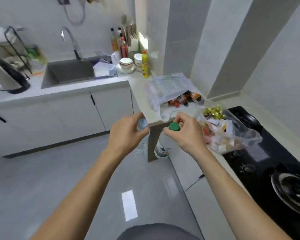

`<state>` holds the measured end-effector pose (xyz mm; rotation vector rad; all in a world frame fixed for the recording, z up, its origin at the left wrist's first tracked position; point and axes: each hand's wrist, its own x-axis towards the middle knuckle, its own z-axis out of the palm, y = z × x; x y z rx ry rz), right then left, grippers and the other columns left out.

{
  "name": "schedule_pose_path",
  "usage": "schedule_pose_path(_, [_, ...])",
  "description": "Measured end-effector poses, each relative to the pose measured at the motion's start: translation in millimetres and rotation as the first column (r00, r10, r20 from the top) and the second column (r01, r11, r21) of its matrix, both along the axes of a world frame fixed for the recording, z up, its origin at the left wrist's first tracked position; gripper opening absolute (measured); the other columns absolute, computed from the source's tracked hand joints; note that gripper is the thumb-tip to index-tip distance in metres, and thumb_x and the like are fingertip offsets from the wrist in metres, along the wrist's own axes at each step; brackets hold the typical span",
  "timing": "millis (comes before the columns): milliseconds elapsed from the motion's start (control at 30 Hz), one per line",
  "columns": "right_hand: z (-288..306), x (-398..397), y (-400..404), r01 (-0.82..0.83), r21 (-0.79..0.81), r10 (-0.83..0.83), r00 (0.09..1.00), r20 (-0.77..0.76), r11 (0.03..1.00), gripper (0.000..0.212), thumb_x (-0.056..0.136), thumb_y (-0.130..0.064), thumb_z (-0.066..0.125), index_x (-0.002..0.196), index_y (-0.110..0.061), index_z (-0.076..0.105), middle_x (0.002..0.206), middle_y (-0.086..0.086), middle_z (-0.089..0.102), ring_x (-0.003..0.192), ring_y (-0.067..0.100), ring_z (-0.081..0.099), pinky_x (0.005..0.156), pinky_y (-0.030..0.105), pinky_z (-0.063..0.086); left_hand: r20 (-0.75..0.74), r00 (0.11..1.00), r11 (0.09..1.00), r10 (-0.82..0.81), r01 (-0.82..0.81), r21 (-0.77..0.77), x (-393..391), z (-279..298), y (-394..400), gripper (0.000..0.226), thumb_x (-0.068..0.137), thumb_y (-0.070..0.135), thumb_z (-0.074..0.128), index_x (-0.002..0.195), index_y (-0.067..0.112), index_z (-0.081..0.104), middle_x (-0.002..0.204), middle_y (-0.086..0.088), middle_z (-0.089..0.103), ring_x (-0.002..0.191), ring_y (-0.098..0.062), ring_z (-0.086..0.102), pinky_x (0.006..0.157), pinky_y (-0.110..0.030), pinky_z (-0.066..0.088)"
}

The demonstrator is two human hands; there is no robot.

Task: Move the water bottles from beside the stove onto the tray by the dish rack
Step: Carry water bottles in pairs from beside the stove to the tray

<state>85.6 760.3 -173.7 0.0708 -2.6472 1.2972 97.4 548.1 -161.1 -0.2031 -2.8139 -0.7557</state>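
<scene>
Hands – left hand [126, 134] grips clear bottle [142, 124] | right hand [184, 134] pinches green-capped bottle [163, 144] – past counter edge [156, 122]

Home kitchen, pretty clearly. L-shaped white counter [87, 87] with a sink [68, 73] and tap [71, 42], black gas stove [274, 161], kettle [7, 77], dish rack [16, 47], stacked bowls [126, 64], sauce bottles [119, 42] in the corner, tiled walls.

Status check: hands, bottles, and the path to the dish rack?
Left hand holds pale-capped bottle, right hand holds green-capped bottle. Both off the counter, over the floor. Tray not made out; kettle sits near rack.
</scene>
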Motion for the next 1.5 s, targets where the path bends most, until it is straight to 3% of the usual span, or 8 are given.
schedule_pose_path(233, [-3.1, -83.5, -175.2, -0.353, -0.049, 0.353, 0.935, 0.010, 0.935, 0.039, 0.072, -0.028, 0.084, 0.069, -0.016, 0.048, 0.057, -0.006, 0.041, 0.055, 0.011, 0.035, 0.054, 0.031, 0.032, 0.024, 0.935, 0.934, 0.354, -0.355, 0.043, -15.9, -4.0, -160.5, 0.018, 0.093, 0.044, 0.066, 0.096, 0.028, 0.059, 0.068, 0.013, 0.053, 0.073, -0.022, 0.056, 0.056, -0.031, 0.029])
schedule_pose_path(533, [-22.7, -197.3, -374.1, -0.665, -0.039, 0.666, 0.746, 0.029, 0.746, 0.037, 0.069, -0.031, 0.083, 0.073, -0.017, 0.049, 0.059, -0.006, 0.041, 0.058, 0.013, 0.037, 0.055, 0.033, 0.033, 0.059, 0.749, 0.751, 0.660, -0.660, -0.019, -63.8, -6.4, -318.2, 0.020, 0.092, 0.048, 0.067, 0.092, 0.031, 0.057, 0.070, 0.008, 0.061, 0.070, -0.013, 0.059, 0.058, -0.032, 0.042])
schedule_pose_path(800, [-5.2, -274.4, -513.5, -0.829, -0.069, 0.831, 0.557, -0.016, 0.554, 0.038, 0.068, -0.026, 0.081, 0.070, -0.020, 0.044, 0.056, -0.006, 0.037, 0.057, 0.013, 0.032, 0.053, 0.033, 0.030, 0.072, 0.527, 0.525, 0.847, -0.850, 0.054, -103.3, 5.4, -412.4, 0.020, 0.092, 0.044, 0.070, 0.088, 0.031, 0.056, 0.063, 0.011, 0.055, 0.063, -0.009, 0.054, 0.053, -0.027, 0.033])
schedule_pose_path(967, [-7.5, -304.6, -599.8, -0.869, -0.117, 0.874, 0.486, -0.018, 0.481, 0.036, 0.070, -0.023, 0.081, 0.069, -0.016, 0.045, 0.057, -0.006, 0.034, 0.057, 0.011, 0.029, 0.054, 0.034, 0.029, 0.056, 0.428, 0.419, 0.902, -0.899, 0.124, -119.2, -1.7, -482.8, 0.022, 0.093, 0.045, 0.068, 0.085, 0.031, 0.053, 0.072, 0.027, 0.056, 0.062, -0.008, 0.051, 0.054, -0.029, 0.032])
schedule_pose_path(1200, [-24.7, -343.0, -742.5, -0.900, -0.073, 0.903, 0.430, 0.005, 0.429, 0.035, 0.069, -0.028, 0.081, 0.072, -0.014, 0.049, 0.059, 0.006, 0.042, 0.058, 0.011, 0.033, 0.055, 0.034, 0.033, 0.048, 0.428, 0.415, 0.903, -0.895, 0.165, -156.0, -29.3, -623.8, 0.026, 0.092, 0.048, 0.071, 0.085, 0.029, 0.055, 0.068, 0.008, 0.060, 0.066, -0.016, 0.059, 0.060, -0.038, 0.050])
schedule_pose_path(1333, [-12.3, -365.0, -836.7, -0.893, -0.032, 0.893, 0.450, 0.005, 0.450, 0.036, 0.069, -0.027, 0.083, 0.072, -0.015, 0.048, 0.058, -0.001, 0.043, 0.058, 0.011, 0.034, 0.055, 0.033, 0.035, 0.047, 0.466, 0.454, 0.884, -0.877, 0.160, -182.8, -26.6, -724.1, 0.028, 0.091, 0.050, 0.071, 0.086, 0.027, 0.054, 0.064, 0.006, 0.057, 0.061, -0.016, 0.056, 0.056, -0.036, 0.046])
schedule_pose_path(1500, [11.0, -392.0, -941.6, -0.867, -0.081, 0.866, 0.497, -0.056, 0.492, 0.036, 0.075, -0.024, 0.085, 0.073, -0.014, 0.050, 0.065, 0.012, 0.052, 0.059, 0.013, 0.037, 0.055, 0.034, 0.035, -0.003, 0.499, 0.493, 0.867, -0.856, 0.156, -213.3, -1.4, -834.8, 0.027, 0.092, 0.047, 0.072, 0.092, 0.026, 0.055, 0.072, 0.006, 0.063, 0.063, -0.010, 0.057, 0.053, -0.030, 0.040])
